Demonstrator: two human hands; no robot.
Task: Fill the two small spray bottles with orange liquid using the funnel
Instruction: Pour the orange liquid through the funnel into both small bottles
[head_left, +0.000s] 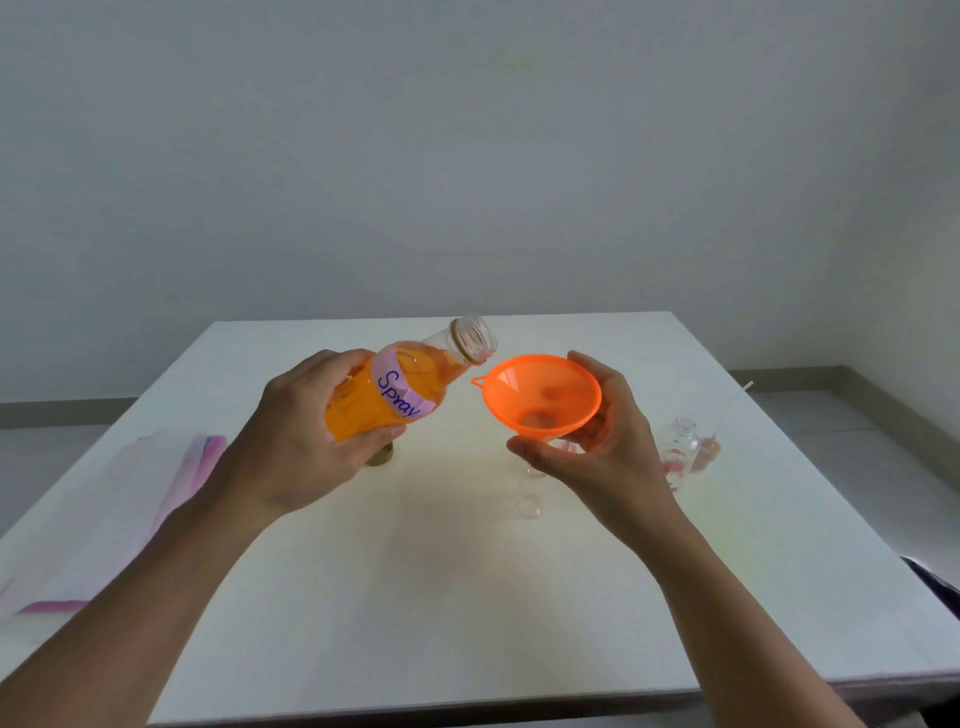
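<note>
Left grip (306, 431) wraps tilted orange bottle (415, 371) (label "Spray"); right grip (605, 449) clasps funnel (540, 389).

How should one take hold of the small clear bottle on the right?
Close the grip round the body of the small clear bottle, below the narrow neck, from its near left: it stands upright, and the spray pump lies at its right.

Glossy translucent plastic funnel (542, 395), clear smooth bottle (410, 387), matt tabletop (415, 571)
</note>
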